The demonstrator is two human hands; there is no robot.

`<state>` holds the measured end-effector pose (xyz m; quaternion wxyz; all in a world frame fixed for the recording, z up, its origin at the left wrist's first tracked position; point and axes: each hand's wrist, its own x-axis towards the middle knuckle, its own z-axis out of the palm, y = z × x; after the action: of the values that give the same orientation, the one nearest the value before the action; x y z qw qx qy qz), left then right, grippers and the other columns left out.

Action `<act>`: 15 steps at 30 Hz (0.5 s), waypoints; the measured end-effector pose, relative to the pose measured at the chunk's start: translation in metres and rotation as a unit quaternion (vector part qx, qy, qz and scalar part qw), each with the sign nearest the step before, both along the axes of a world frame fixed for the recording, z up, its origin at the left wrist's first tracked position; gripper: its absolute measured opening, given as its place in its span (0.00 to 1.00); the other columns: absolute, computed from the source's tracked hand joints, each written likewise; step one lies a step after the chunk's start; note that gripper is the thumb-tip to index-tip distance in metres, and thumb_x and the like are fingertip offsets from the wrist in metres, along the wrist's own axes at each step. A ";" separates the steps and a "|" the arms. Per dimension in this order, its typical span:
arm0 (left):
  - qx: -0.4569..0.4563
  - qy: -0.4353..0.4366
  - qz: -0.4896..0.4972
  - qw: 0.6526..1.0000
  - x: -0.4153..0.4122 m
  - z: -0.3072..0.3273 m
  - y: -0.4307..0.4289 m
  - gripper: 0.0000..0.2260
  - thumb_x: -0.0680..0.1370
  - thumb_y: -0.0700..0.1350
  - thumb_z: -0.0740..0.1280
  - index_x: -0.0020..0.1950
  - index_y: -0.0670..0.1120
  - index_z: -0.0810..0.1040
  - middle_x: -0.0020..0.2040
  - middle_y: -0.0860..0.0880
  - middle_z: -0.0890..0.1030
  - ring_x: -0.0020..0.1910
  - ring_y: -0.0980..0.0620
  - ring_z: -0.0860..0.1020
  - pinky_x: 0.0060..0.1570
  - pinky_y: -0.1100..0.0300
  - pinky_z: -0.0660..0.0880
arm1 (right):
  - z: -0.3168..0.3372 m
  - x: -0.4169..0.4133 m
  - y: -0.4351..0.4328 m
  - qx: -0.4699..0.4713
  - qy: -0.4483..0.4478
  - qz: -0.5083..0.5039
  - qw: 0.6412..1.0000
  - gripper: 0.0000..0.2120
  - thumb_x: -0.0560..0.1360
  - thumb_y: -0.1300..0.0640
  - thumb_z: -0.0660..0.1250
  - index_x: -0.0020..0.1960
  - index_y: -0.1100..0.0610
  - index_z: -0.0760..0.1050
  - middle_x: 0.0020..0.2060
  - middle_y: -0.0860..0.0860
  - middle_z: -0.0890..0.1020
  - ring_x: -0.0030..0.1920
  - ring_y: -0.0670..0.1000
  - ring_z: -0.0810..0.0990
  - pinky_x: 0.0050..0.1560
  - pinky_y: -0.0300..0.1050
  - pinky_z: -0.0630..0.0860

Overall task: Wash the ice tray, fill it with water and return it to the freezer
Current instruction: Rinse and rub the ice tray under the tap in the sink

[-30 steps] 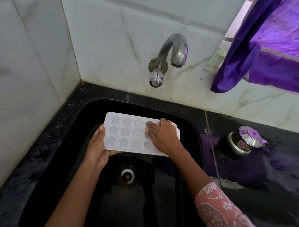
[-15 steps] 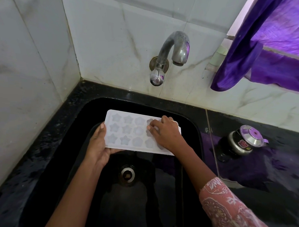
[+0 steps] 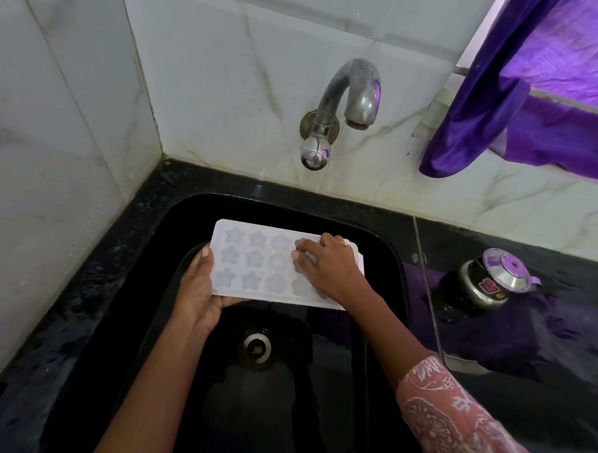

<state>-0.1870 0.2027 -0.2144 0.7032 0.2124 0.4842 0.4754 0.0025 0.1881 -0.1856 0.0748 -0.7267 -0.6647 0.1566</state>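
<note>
The right hand point(image 3: 333, 269) has slid slightly along the ice tray point(image 3: 255, 258), fingers spread flat, seemingly rubbing, while the left hand point(image 3: 202, 290) clasps its left edge over the sink point(image 3: 385, 250).

steel tap point(image 3: 347, 101) on marble wall, above and behind the grip. purple curtain point(image 3: 536, 89) up right. small lidded steel pot point(image 3: 490, 282) on black counter point(image 3: 542, 339), right of grip.

Glossy black sink point(image 3: 386, 237), metal tap point(image 3: 348, 95)
</note>
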 end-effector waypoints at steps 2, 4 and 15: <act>-0.002 0.000 0.000 1.000 0.000 -0.001 0.001 0.14 0.81 0.52 0.54 0.62 0.50 0.72 0.49 0.49 0.81 0.46 0.48 0.81 0.31 0.51 0.79 | -0.001 0.002 0.000 0.009 -0.007 0.001 1.000 0.16 0.80 0.47 0.54 0.63 0.50 0.72 0.52 0.55 0.73 0.56 0.54 0.69 0.54 0.46 0.63; -0.005 -0.003 -0.004 1.000 0.000 -0.001 0.001 0.14 0.81 0.52 0.54 0.63 0.49 0.72 0.50 0.49 0.81 0.47 0.48 0.81 0.33 0.49 0.79 | -0.001 0.003 0.000 0.018 -0.020 -0.003 1.000 0.16 0.80 0.48 0.54 0.63 0.50 0.73 0.52 0.55 0.74 0.55 0.55 0.69 0.53 0.46 0.63; -0.005 -0.006 -0.002 1.000 0.001 -0.001 0.002 0.17 0.81 0.53 0.55 0.66 0.49 0.71 0.52 0.48 0.81 0.50 0.47 0.80 0.37 0.47 0.78 | 0.007 -0.018 0.000 0.094 -0.003 0.042 0.995 0.15 0.80 0.52 0.56 0.64 0.56 0.71 0.54 0.56 0.75 0.56 0.56 0.70 0.55 0.47 0.64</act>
<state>-0.1864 0.2047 -0.2150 0.7084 0.2071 0.4814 0.4728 -0.0154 0.1883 -0.1788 0.1340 -0.6883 -0.7067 0.0946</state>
